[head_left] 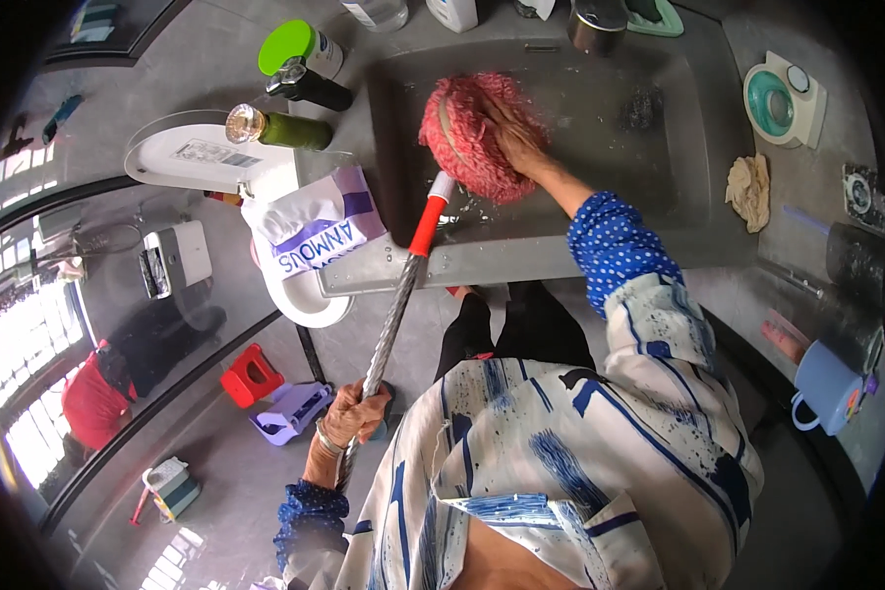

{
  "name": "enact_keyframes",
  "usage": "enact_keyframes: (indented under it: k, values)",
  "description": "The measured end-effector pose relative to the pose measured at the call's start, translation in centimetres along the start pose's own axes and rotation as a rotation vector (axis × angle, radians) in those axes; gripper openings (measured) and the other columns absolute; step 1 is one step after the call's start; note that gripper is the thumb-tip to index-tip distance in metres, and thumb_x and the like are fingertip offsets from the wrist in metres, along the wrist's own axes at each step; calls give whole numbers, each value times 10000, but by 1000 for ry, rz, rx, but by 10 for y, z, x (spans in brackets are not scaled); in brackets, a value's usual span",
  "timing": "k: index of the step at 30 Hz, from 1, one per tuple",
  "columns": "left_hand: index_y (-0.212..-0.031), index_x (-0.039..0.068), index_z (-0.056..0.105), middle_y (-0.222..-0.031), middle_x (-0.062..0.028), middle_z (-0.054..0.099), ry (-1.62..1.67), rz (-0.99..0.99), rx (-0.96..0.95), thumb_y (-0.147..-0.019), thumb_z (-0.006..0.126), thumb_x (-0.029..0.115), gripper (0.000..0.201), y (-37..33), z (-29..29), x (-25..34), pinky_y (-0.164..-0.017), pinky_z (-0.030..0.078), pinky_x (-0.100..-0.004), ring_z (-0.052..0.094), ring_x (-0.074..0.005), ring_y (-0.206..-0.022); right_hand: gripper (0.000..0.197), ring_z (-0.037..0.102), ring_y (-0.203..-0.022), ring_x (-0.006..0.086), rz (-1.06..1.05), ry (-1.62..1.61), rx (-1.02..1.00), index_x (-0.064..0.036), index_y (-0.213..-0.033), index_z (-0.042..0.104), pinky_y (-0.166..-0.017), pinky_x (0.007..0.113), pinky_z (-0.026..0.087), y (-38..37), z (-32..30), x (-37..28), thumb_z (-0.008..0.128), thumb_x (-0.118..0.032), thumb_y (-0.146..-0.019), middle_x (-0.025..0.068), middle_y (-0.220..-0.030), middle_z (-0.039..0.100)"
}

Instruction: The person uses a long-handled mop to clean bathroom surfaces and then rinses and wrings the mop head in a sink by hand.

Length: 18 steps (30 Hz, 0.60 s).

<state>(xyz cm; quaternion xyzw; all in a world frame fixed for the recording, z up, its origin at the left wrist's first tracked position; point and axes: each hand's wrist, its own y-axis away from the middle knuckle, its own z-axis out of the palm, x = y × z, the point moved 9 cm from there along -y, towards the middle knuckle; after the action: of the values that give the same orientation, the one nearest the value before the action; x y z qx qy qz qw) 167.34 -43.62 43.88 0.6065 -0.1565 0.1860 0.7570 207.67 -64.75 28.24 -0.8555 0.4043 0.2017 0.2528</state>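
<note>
1. The grey sink holds shallow, cloudy water and a pink mop head, which sits in the left half of the basin, toward the far left corner.
2. The right hand lies on top of the mop head, fingers stretched over the strands; whether the fingertips pinch them cannot be told.
3. The left hand is closed around the twisted metal mop pole, which slopes over the sink's near edge, close to the near left corner, with its red sleeve at that edge.
4. Outside the left edge are a green bottle with a clear cap, a black-topped dispenser and a tub under a green lid; the tub's contents are hidden.
5. A white and purple bag lies just left of the near left corner; its inside is out of sight.
6. At the far edge, toward the right corner, stands a dark metal cup; what it holds is unclear.
7. Beyond the near right corner is a blue mug, its inside not visible.
</note>
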Motion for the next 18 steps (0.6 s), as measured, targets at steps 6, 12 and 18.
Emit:
enact_keyframes:
  k: [6, 12, 18]
  values:
    - [-897, -35, 539, -520, 24, 443, 68, 18, -85, -886, 549, 145, 180, -3, 20, 0, -323, 285, -219, 376, -62, -354, 363, 429, -1165, 337, 454, 187, -170, -140, -1248, 495, -925, 463, 363, -25, -53, 21, 410, -275, -922, 117, -1338, 425]
    - [-917, -37, 552, -538, 22, 451, 339, 17, -124, -890, 546, 126, 165, -17, 31, -5, -333, 257, -212, 347, -54, -361, 493, 271, -1325, 306, 38, -37, -248, -27, -1328, 390, -1054, 394, 281, -26, -44, -119, 461, -287, -915, 138, -1447, 272]
    - [-952, -64, 553, -542, 15, 444, 458, -28, -196, -880, 552, 114, 192, -28, 37, -3, -325, 270, -217, 346, -64, -361, 235, 623, -886, 321, 274, -140, -67, -20, -1015, 618, -781, 375, 492, 50, -123, -27, 484, -178, -904, 157, -990, 639]
